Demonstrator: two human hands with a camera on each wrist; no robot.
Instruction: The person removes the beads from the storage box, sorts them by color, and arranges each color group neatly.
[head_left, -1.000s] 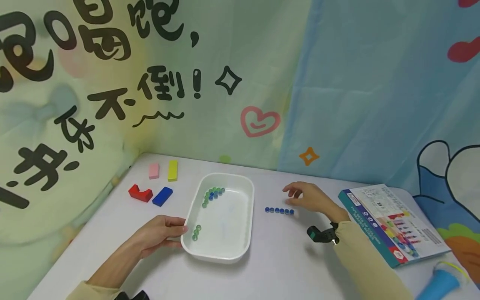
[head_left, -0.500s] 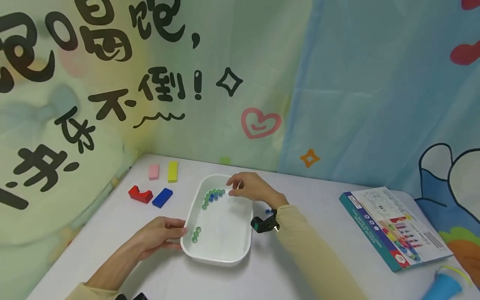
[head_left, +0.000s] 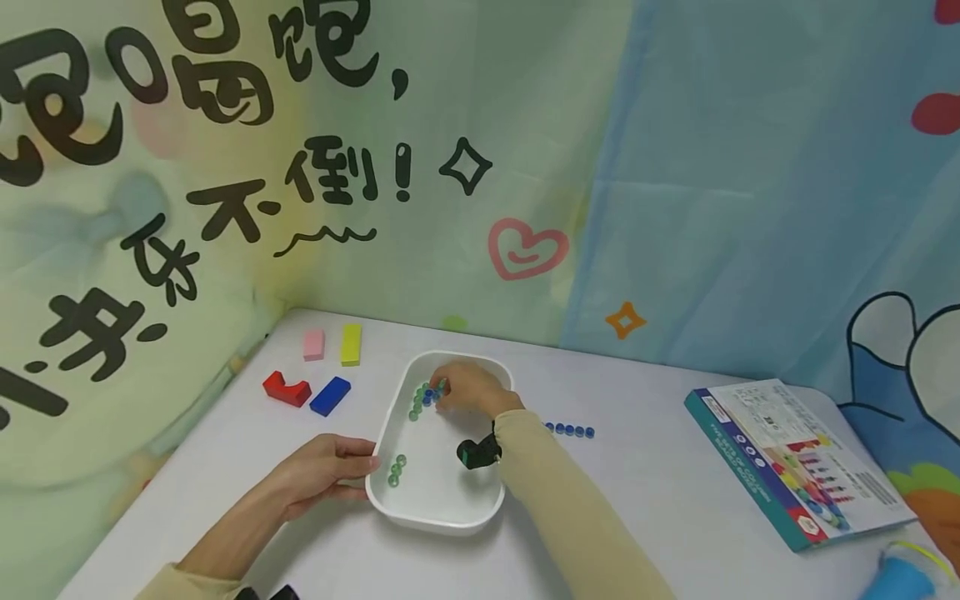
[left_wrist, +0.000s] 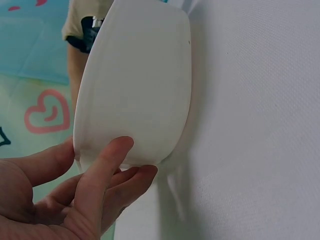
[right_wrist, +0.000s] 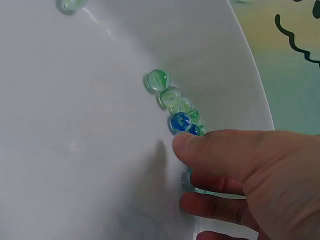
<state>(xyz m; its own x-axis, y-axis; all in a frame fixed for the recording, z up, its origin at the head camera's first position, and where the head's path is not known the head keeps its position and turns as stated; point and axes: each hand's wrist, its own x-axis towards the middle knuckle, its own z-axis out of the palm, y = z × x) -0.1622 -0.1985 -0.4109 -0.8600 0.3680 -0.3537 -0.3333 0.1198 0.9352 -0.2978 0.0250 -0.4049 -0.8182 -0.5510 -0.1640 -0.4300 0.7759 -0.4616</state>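
At a white table [head_left: 637,508] set into a corner of printed curtains, we see a person at work over a white tray [head_left: 480,487] standing near the table's middle, slightly toward the front edge. A boxed game [head_left: 795,458] lies flat near the right edge, and four coloured blocks [head_left: 330,396] (pink, yellow, red, blue) sit toward the back-left corner. The left hand [head_left: 318,477] grips the tray's near-left rim, thumb on the outer wall and fingers curled beneath. The right hand [head_left: 468,390] reaches into the tray's far end, its fingers [right_wrist: 215,150] bunched together over an arc of green and blue marbles [right_wrist: 172,97] lying against the far wall; whether they pinch a marble we cannot tell. Two green marbles [head_left: 395,469] rest by the tray's near-left wall. A short row of blue marbles [head_left: 570,431] lies on the table just right of the tray.
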